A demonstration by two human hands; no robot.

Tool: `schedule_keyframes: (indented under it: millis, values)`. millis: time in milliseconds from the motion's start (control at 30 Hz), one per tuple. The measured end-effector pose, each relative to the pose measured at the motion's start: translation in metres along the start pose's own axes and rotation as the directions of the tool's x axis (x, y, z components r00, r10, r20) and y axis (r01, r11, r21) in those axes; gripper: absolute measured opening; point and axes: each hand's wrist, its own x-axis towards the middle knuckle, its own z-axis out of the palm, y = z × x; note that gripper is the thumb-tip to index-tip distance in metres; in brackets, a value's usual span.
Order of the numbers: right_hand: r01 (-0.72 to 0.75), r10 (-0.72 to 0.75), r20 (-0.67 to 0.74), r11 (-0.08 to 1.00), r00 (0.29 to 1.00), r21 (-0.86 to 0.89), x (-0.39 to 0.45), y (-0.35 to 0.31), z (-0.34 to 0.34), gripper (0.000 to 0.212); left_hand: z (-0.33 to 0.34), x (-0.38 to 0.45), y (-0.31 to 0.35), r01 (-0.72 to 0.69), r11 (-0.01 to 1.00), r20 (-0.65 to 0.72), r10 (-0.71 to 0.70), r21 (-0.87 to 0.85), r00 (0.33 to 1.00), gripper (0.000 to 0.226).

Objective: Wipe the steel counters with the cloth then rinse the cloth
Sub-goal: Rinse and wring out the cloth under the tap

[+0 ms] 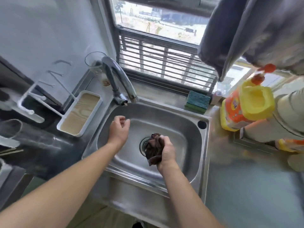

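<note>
Right hand clenched around bunched dark cloth over sink drain, left hand loosely curled, empty, below tap, hands apart

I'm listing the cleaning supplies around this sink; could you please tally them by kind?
Cloths: 1, the dark cloth in the right hand over the sink.
Sponges: 1, the green sponge.
Detergent bottles: 1, the yellow and orange bottle.
Total: 3
</note>
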Motion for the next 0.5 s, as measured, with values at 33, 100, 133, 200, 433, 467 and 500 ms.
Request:
schedule_keyframes:
  millis: [33, 100, 133, 200, 433, 467, 500]
  values:
    - [-0.009, 0.009, -0.008, 1.000, 1.000, 0.002, 0.007, 0.002, 0.012, 0.031, -0.002, 0.014, 0.005, 0.029, 0.997, 0.000, -0.029, -0.069, 1.000, 0.053]
    - [-0.036, 0.036, -0.019, 0.999, 0.999, 0.012, 0.019, 0.004, 0.030, 0.023, -0.001, 0.039, 0.015, 0.070, 0.983, 0.023, -0.067, -0.173, 0.998, 0.052]
    - [-0.050, 0.051, -0.018, 0.999, 0.999, 0.020, 0.025, 0.005, 0.037, 0.023, 0.000, 0.050, 0.020, 0.090, 0.972, 0.043, -0.082, -0.219, 0.996, 0.044]
    - [-0.067, 0.068, -0.020, 0.997, 0.998, 0.024, 0.038, 0.009, 0.047, 0.026, 0.004, 0.068, 0.025, 0.128, 0.951, 0.052, -0.118, -0.282, 0.992, 0.036]
    - [-0.087, 0.086, 0.013, 0.993, 0.996, 0.076, 0.069, 0.011, 0.047, 0.030, 0.010, 0.068, 0.035, 0.100, 0.984, -0.017, -0.103, -0.148, 0.994, 0.015]
    - [-0.100, 0.097, 0.031, 0.991, 0.995, 0.088, 0.071, 0.011, 0.046, 0.032, 0.009, 0.066, 0.038, 0.083, 0.988, -0.034, -0.088, -0.129, 0.996, 0.014]
    - [-0.109, 0.105, 0.044, 0.989, 0.994, 0.104, 0.073, 0.010, 0.045, 0.034, 0.009, 0.066, 0.037, 0.068, 0.992, -0.039, -0.072, -0.111, 0.997, 0.013]
